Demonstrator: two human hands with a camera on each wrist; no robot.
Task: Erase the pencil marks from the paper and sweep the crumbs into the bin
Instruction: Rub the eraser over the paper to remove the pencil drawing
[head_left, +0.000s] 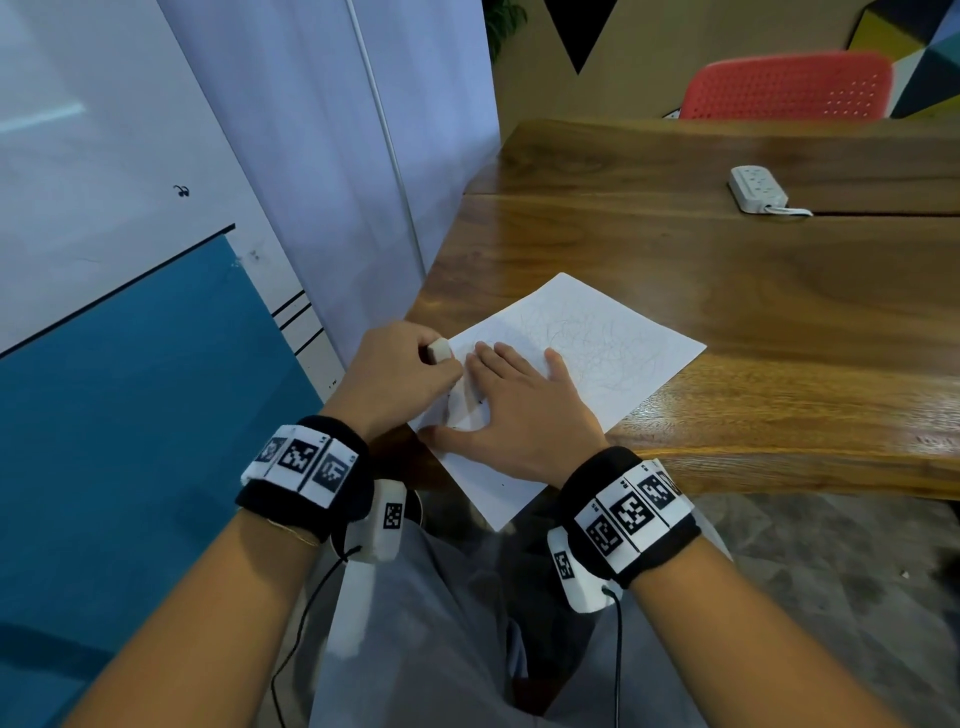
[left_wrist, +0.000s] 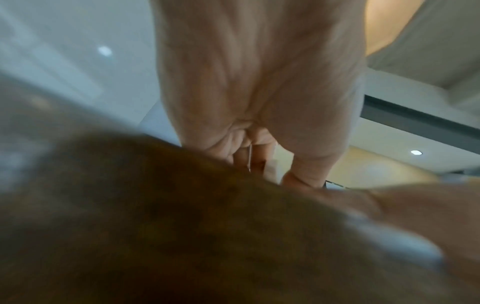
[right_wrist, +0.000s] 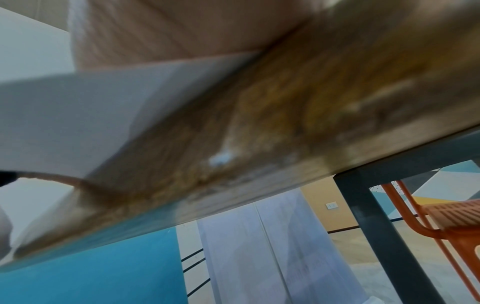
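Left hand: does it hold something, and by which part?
The left hand holds a white eraser, fingers curled round its lower part; one end sticks out above. The right hand presses flat on the paper.

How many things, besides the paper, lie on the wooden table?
1: a white power strip at the table's far right. The eraser is held in the left hand. No bin shows.

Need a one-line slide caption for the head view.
Left hand grips eraser; right hand flat on scribbled paper.
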